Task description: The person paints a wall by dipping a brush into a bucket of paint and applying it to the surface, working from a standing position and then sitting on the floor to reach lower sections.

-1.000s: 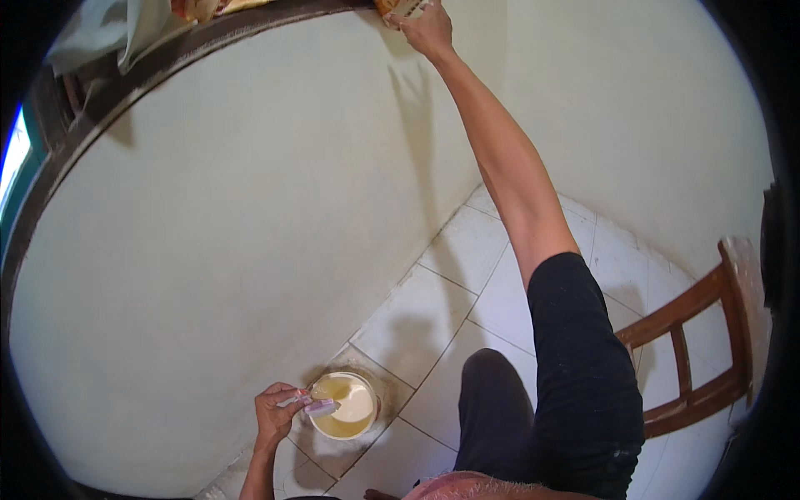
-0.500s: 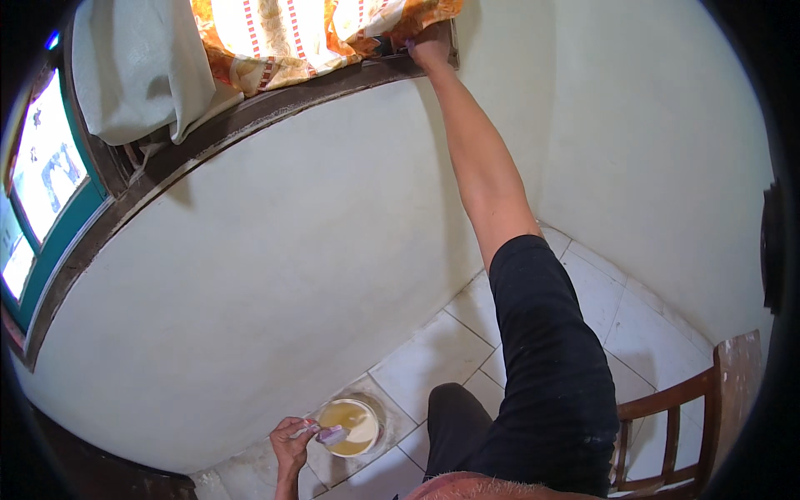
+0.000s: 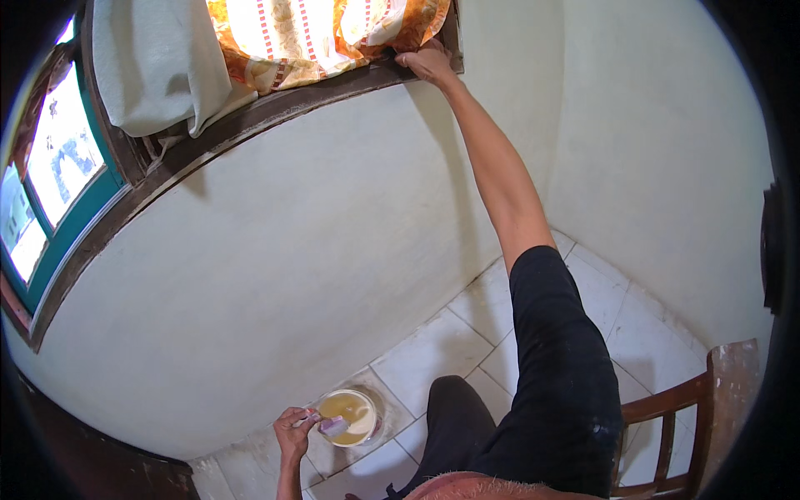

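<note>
My left hand (image 3: 292,432) pinches a small flat paintbrush (image 3: 332,426) with a pale purple end. That end is over the near-left rim of a white bucket (image 3: 372,419), which stands on the tiles below the wall and contains yellowish liquid (image 3: 341,406). Far up to the right, at the end of my stretched arm, my right hand (image 3: 430,65) closes on the dark wooden window sill (image 3: 333,90) in its corner. An orange and white patterned curtain (image 3: 287,37) hangs just beside that hand, and some of its fingers are hidden.
A grey-white cloth (image 3: 158,71) hangs over the sill at the left, by a teal window frame (image 3: 79,212). The pale wall (image 3: 275,250) curves round to a corner at right. Behind my right arm's sleeve is a wooden chair (image 3: 708,408) on the tiled floor.
My right hand has come out from under the curtain's hem, so more of it shows at the sill. My left hand remains at the bucket with the paintbrush. The view has shifted slightly.
</note>
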The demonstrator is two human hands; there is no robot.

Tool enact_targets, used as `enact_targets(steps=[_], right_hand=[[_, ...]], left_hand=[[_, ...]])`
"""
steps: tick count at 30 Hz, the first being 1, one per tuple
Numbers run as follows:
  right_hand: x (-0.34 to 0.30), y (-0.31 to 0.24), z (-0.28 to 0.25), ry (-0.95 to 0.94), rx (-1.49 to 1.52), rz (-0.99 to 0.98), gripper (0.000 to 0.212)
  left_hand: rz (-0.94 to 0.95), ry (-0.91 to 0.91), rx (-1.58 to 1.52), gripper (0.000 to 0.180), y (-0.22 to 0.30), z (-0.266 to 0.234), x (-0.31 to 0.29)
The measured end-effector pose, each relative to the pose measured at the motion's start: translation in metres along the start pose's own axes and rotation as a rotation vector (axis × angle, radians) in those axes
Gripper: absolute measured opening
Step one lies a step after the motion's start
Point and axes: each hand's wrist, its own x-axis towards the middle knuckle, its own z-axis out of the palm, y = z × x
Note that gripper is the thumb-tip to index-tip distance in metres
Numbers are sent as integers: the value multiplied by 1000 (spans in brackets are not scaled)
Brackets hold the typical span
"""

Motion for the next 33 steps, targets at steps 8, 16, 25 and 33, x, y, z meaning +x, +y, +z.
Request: enact_targets(steps=[8, 16, 25, 33], right_hand=[[-49, -29, 19, 594, 159, 5, 60], [-311, -123, 3, -617, 634, 64, 38], [-559, -205, 141, -1203, 652, -227, 45], [-581, -167, 175, -1123, 470, -106, 38]], left_hand=[[65, 19, 210, 13, 25, -9, -7], [108, -27, 343, 25, 11, -21, 27], [-9, -312, 31, 17, 22, -10, 73], [-16, -267, 310, 41, -61, -1, 105]])
